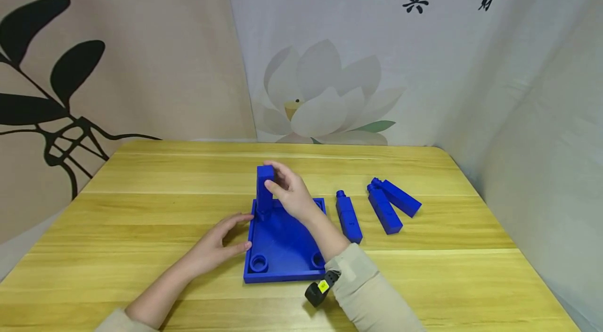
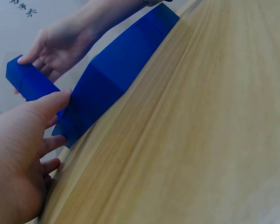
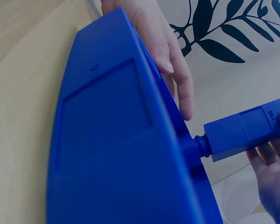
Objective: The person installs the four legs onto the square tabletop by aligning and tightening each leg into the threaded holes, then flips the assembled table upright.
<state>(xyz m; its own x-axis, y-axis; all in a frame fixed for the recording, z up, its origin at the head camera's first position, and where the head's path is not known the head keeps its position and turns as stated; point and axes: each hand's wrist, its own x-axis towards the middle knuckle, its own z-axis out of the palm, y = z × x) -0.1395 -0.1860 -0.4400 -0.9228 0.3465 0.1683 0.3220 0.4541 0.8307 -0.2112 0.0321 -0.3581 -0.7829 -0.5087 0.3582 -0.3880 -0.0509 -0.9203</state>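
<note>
On the wooden table (image 1: 165, 185), just below the centre of the frame, lies a blue tray (image 1: 287, 243) with raised walls. I can see the right hand (image 1: 294, 196) pinching a blue post (image 1: 265, 190) near its top, thumb on one side and fingers behind. The post stands about upright at the tray's upper left corner, its narrow neck down at a socket there; in the right wrist view a bit of that ribbed neck shows between the two.

The left hand (image 1: 214, 248) comes in from the lower left, thumb and fingers spread wide apart, their tips touching the tray's left wall.

Right of centre, three more posts lie on the table: one (image 1: 349, 219) by itself near the tray, and two (image 1: 385, 210) further right, their necked ends close together. A round socket (image 1: 258, 269) sits in the tray's lower left corner.
</note>
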